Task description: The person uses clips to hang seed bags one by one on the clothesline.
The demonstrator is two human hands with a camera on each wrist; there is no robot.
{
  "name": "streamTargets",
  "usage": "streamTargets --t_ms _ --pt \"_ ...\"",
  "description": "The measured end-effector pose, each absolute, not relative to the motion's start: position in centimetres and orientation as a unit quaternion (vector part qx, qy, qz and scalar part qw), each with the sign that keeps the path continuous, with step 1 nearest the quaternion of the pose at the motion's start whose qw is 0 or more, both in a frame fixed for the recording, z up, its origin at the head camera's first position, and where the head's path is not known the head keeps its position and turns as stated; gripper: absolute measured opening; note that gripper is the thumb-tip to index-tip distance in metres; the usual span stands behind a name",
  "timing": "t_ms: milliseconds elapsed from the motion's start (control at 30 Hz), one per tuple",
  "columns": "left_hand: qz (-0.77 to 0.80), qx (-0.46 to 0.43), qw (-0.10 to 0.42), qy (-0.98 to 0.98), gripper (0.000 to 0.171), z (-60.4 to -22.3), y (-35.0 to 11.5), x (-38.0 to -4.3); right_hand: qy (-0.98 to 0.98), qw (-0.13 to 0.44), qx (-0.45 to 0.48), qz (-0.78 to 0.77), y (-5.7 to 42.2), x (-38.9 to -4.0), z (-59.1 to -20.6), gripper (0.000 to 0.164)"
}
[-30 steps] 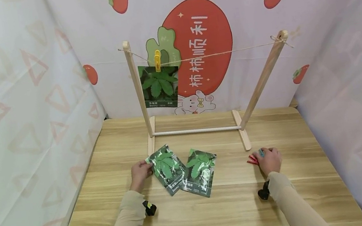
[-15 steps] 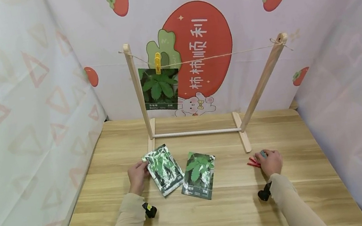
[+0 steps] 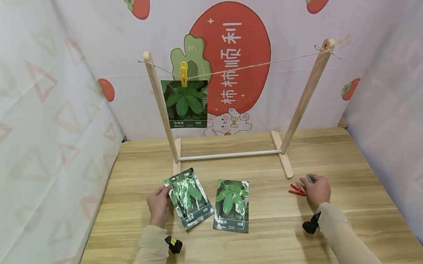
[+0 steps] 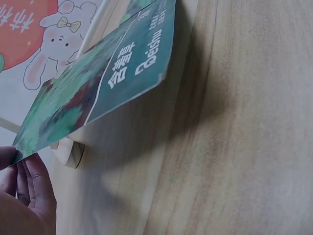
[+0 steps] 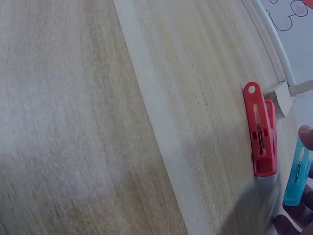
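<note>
My left fingers (image 4: 41,182) pinch a glossy green seed packet (image 3: 190,200) at its upper left corner. It lies tilted in front of the left foot of the wooden stand (image 3: 305,101), and the shadow under it in the wrist view shows me that at least its near edge is off the surface (image 3: 256,256). My right fingers (image 5: 306,137) hold a light blue clip (image 5: 295,176) between thumb and fingertips, in front of the stand's right foot; I can't tell whether I'm squeezing it enough to part its tips. Just beside it a red clip (image 5: 260,134) lies on the surface, gripping nothing.

As for progress, I make it one packet of three up: the hung packet (image 3: 187,104) is on the stand's string (image 3: 255,66) near the left post, pinned at its top edge by a yellow clip (image 3: 183,75) and hanging a little askew. The rest of the string, across to the right post, carries nothing. Two packets are not up: the one I'm pinching, and a second packet (image 3: 231,206) lying in front of the stand's white crossbar (image 3: 231,154), untouched. The blue and red clips would match those two in number, and neither is on the string.
</note>
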State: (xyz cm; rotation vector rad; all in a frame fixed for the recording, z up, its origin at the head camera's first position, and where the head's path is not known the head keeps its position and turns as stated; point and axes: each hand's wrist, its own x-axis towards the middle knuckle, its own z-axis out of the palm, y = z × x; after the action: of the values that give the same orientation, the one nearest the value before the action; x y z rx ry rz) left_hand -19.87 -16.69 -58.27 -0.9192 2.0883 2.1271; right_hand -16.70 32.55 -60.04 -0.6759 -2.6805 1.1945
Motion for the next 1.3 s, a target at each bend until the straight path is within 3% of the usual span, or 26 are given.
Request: streamTargets --t_ms 367,600,1300 --pt "0.696 -0.300 -0.019 0.652 0.035 -57.7 -17.7 -20.4 -0.874 0.048 -0.242 0.418 32.3 -17.1 -59.3 0.047" --pt "0.691 -0.302 -0.004 0.657 0.036 -57.3 -18.1 -20.3 -0.871 0.045 -0.238 0.428 32.3 -17.3 -58.7 0.047" --pt "0.701 -0.290 -0.012 0.652 0.040 -56.2 -18.3 -20.4 -0.868 0.078 -0.199 0.448 31.3 -18.0 -57.6 0.043"
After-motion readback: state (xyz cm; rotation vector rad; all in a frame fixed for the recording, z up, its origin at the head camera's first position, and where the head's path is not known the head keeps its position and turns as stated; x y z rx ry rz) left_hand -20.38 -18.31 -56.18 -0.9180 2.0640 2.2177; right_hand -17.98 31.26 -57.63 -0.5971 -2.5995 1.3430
